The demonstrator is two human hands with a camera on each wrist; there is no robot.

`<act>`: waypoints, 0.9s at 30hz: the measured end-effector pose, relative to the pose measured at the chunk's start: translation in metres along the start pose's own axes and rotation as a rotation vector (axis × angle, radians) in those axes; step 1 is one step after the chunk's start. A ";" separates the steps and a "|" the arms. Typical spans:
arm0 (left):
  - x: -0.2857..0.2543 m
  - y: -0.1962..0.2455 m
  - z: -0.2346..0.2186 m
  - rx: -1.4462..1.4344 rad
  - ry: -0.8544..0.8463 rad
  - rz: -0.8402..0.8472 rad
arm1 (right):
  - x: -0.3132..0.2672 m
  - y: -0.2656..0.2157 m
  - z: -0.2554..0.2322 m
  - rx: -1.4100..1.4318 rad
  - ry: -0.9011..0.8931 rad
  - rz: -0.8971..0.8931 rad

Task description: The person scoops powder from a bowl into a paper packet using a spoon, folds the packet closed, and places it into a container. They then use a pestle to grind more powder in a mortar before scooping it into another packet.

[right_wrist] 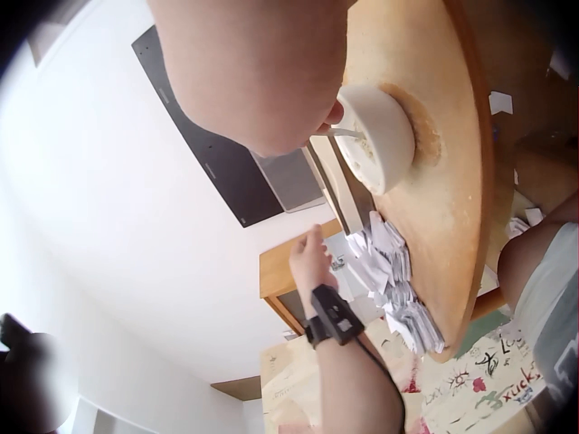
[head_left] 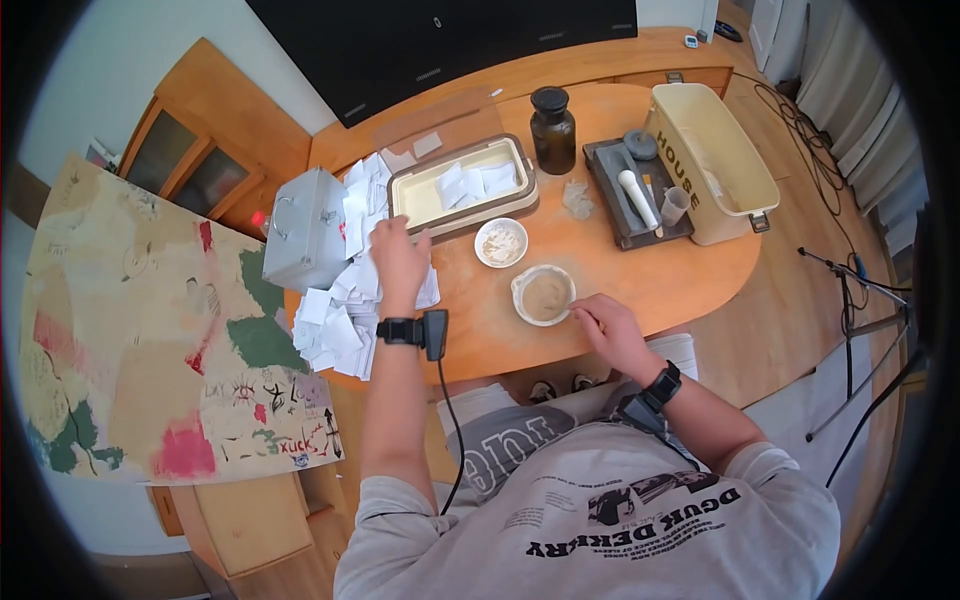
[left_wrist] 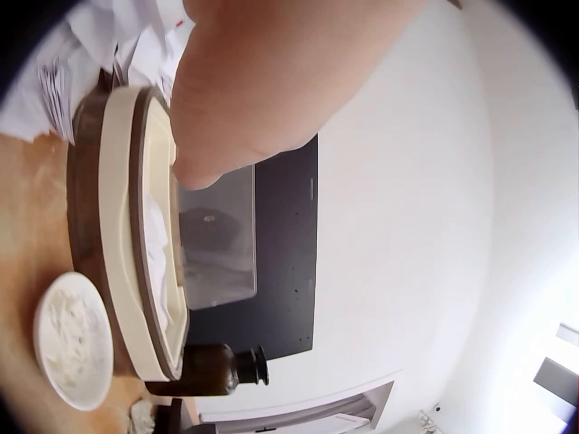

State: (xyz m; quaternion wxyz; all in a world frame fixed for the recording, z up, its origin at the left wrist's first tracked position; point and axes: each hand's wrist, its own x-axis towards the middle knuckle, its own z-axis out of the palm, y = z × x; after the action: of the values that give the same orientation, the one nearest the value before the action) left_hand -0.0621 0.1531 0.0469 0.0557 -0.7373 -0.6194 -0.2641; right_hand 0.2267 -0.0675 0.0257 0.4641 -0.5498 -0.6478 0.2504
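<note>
Right now, the right hand pinches a thin white handle in a small, tight grip. The handle leans over the rim of the big white bowl and goes inside, where light brown stuff lies. Pinching the end probably keeps the fingers out of the mess. The bowl sits on the wooden table, near the edge by the person's lap, likely so the arm does not have to stretch. Just beside it is a smaller white bowl with pale bits in it. The left hand is up by the corner of the cream box, with its fingers loose and a little apart. It seems to hold nothing, but I can't tell if its fingertips touch the box. White papers are heaped next to that hand, and more lie in the box, maybe to be easy to grab. Farther off, a white stick rests in a dark tray, perhaps so it won't roll away.
</note>
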 end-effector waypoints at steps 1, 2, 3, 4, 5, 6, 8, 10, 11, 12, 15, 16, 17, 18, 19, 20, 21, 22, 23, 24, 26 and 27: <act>0.010 0.011 0.009 -0.062 -0.034 0.034 | 0.001 0.002 0.000 -0.016 -0.015 0.032; 0.021 0.020 0.016 -0.124 -0.069 0.068 | 0.002 0.004 0.000 -0.033 -0.029 0.065; 0.033 0.025 0.023 -0.128 -0.069 0.075 | 0.002 0.004 -0.001 -0.035 -0.023 0.066; 0.044 0.030 0.031 -0.152 -0.105 0.056 | 0.002 0.005 -0.002 -0.027 0.008 0.041; 0.055 0.035 0.040 -0.177 -0.139 0.038 | 0.002 0.005 -0.003 -0.020 0.039 0.014; 0.069 0.030 0.055 -0.139 -0.206 0.033 | 0.003 0.004 -0.004 -0.025 0.050 0.016; 0.088 0.034 0.071 -0.113 -0.315 -0.071 | 0.001 0.000 -0.006 -0.021 0.028 0.009; 0.101 0.041 0.077 -0.054 -0.512 -0.227 | -0.002 0.003 -0.004 -0.020 0.027 0.004; 0.104 0.043 0.079 -0.056 -0.509 -0.214 | -0.003 0.004 -0.003 -0.015 0.016 -0.003; 0.105 0.042 0.087 -0.055 -0.520 -0.224 | -0.003 0.003 -0.003 -0.019 0.028 -0.003; 0.110 0.034 0.106 -0.066 -0.528 -0.274 | -0.003 0.001 -0.007 -0.001 0.017 0.014; 0.112 0.030 0.109 -0.086 -0.538 -0.303 | -0.003 0.001 -0.007 0.007 0.016 0.019; 0.112 0.027 0.112 -0.106 -0.547 -0.337 | -0.003 0.001 -0.008 0.017 0.010 0.023; 0.112 0.027 0.107 -0.181 -0.570 -0.367 | -0.003 0.001 -0.008 0.019 0.010 0.024; 0.113 0.025 0.106 -0.179 -0.569 -0.369 | -0.002 0.001 -0.008 0.019 0.004 0.022; 0.114 0.024 0.104 -0.194 -0.613 -0.370 | -0.001 0.001 -0.007 0.018 -0.002 0.020; 0.115 0.021 0.104 -0.212 -0.656 -0.369 | -0.001 0.001 -0.007 0.019 -0.004 0.019; 0.115 0.020 0.105 -0.212 -0.657 -0.371 | -0.001 0.001 -0.007 0.021 -0.006 0.018; 0.116 0.018 0.106 -0.185 -0.658 -0.358 | -0.002 0.001 -0.007 0.022 -0.008 0.017; 0.117 0.016 0.107 -0.157 -0.659 -0.345 | -0.002 0.002 -0.006 0.022 -0.008 0.017; 0.120 0.012 0.107 -0.155 -0.677 -0.348 | -0.004 0.002 -0.006 0.029 -0.014 0.033; 0.121 0.013 0.109 -0.154 -0.694 -0.349 | -0.005 0.002 -0.006 0.027 -0.010 0.034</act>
State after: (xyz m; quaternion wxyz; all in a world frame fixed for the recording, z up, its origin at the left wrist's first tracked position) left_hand -0.0041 0.3016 0.0125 -0.2581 -0.6683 -0.6958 -0.0503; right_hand 0.2330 -0.0730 0.0250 0.4639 -0.5529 -0.6374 0.2699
